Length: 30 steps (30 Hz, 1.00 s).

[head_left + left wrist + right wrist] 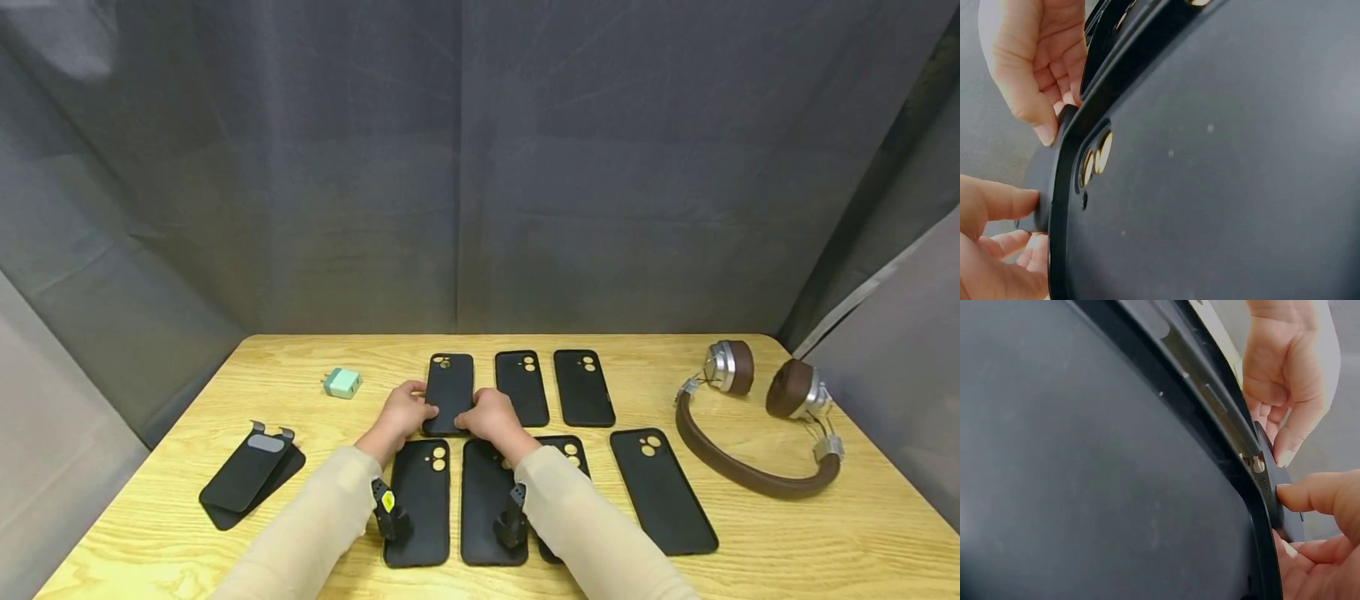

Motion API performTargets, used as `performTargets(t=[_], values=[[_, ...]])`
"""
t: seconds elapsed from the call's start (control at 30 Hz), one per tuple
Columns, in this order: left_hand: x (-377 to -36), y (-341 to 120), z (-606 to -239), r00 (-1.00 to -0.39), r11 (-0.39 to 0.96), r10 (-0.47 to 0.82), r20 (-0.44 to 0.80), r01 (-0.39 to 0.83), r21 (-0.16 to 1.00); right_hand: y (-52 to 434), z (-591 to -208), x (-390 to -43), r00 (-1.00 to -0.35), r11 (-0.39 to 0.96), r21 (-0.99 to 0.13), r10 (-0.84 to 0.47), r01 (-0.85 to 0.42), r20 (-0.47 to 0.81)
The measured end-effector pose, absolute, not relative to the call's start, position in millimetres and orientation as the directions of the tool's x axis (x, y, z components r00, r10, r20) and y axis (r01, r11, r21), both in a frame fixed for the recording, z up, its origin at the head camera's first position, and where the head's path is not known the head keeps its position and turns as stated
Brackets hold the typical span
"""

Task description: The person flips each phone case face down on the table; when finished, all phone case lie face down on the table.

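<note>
You have the case [450,396] near the middle of the counter's [787,550] far edge, your left hand [402,412] and right hand [493,414] pinching its sides toward the near end. To its right lie 2 cases [521,387]; closer to you, 4 more cases [667,500]. A charger [343,382] sits toward the far left corner, headphones [738,472] near the right edge.

No legible text, no readable labels or brands, no numbers or signs that can be read
</note>
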<state>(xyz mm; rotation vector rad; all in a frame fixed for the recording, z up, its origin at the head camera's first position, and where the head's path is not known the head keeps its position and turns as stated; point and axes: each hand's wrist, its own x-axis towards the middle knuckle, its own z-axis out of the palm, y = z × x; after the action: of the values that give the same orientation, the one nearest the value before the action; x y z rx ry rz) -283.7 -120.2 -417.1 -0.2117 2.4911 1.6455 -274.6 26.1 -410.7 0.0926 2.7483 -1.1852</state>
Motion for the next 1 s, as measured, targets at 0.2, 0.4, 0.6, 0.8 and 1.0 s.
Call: performTargets(t=[0.2,0.4,0.6,0.8,1.0], values=[[-283,-118,-414,-0.971,0.465,-0.058,-0.231,-0.231,0.855,23,-412,-275,-0.986,0.689,-0.713,0.017,0.132,-0.166],[-284,-117,-414,-0.967,0.495,-0.071,-0.244,-0.246,0.833,22,-412,-274,-0.989,0.701,-0.703,0.022,0.117,-0.144],[-283,-117,-414,-0.969,0.503,-0.077,-0.235,-0.241,0.830,22,-410,-273,-0.990,0.695,-0.710,0.014,0.112,-0.143],[-280,-113,-411,-0.981,0.479,-0.089,-0.172,-0.194,0.856,30,-404,-271,-0.992,0.697,-0.712,-0.003,0.089,-0.127],[-282,-110,-404,-0.990,0.408,-0.133,-0.049,-0.099,0.908,42,-382,-274,-0.995,0.680,-0.730,0.000,0.071,-0.097]])
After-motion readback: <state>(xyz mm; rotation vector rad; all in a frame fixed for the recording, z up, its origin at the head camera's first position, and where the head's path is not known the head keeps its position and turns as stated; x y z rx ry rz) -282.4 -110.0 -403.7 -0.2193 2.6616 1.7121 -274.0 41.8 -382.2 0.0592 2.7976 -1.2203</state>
